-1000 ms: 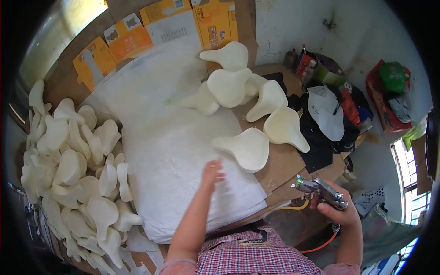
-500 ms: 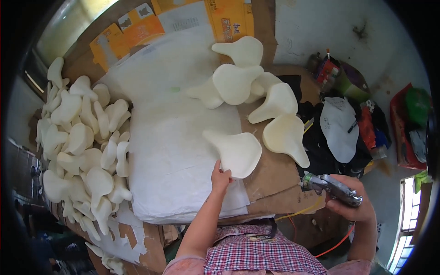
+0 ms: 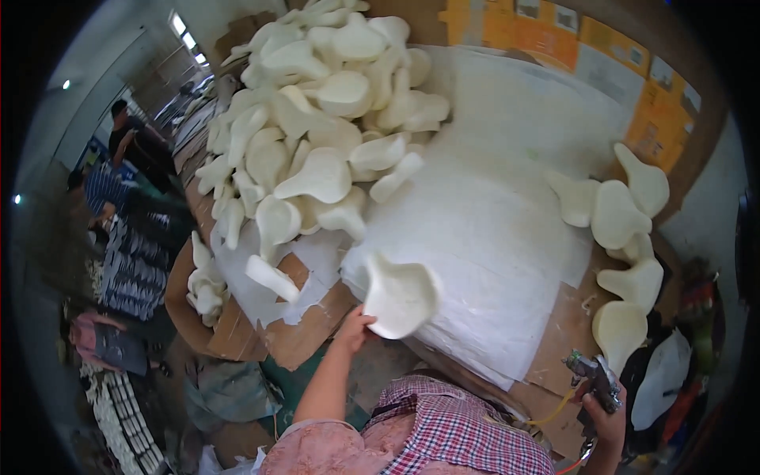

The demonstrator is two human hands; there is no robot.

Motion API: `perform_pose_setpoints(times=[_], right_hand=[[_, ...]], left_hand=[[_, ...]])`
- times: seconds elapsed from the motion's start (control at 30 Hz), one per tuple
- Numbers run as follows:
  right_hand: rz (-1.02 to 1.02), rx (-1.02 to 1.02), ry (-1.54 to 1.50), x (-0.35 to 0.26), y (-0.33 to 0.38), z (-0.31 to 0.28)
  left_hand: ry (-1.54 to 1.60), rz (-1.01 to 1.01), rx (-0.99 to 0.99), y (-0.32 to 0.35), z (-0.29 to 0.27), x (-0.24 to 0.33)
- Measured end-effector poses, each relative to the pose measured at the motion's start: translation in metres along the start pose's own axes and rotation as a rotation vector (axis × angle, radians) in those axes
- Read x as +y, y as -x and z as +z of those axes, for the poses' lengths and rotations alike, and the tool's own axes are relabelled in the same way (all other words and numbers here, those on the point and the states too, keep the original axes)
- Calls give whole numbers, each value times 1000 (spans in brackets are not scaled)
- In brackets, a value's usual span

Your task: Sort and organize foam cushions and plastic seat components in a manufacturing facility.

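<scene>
My left hand [image 3: 354, 329] grips the edge of a cream foam bicycle-seat pad [image 3: 402, 301]. The pad is lifted at the near left edge of the white-papered table [image 3: 483, 261], slightly blurred by motion. At the lower right, my right hand [image 3: 606, 416] is wrapped round a metal spray gun [image 3: 594, 370], whose nozzle points up and left. A yellow hose and an orange-red hose run close by it. Several similar pads, one of them a rounded pad [image 3: 617, 214], lie along the table's right side, some overlapping.
A large heap of foam pads [image 3: 321, 170] covers the far left, spilling onto torn paper and cardboard [image 3: 297, 336]. Orange printed cardboard [image 3: 546, 36] lines the back. A white saddle-shaped sheet [image 3: 661, 380] lies at right. Several people stand in the room at far left.
The view has swung left, bringing more of the heap into sight. My left hand has lifted the pad from the papered table and carried it left. The spray gun stays in my right hand.
</scene>
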State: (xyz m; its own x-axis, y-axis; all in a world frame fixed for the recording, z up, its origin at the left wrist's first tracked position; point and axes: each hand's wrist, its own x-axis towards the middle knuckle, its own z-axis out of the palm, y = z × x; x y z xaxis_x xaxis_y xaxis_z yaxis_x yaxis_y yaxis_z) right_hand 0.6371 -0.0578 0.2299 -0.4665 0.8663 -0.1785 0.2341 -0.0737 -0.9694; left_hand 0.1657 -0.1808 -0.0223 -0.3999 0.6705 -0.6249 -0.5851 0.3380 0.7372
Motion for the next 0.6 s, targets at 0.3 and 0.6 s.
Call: perform_pose_setpoints(times=[0.3,0.6], right_hand=[[39,-43,21,-25,-55,69],[78,-31,129,-46,-79,110]], left_hand=[[-103,31,535,4,-166,3],[111,699,759,-71,-233,110]])
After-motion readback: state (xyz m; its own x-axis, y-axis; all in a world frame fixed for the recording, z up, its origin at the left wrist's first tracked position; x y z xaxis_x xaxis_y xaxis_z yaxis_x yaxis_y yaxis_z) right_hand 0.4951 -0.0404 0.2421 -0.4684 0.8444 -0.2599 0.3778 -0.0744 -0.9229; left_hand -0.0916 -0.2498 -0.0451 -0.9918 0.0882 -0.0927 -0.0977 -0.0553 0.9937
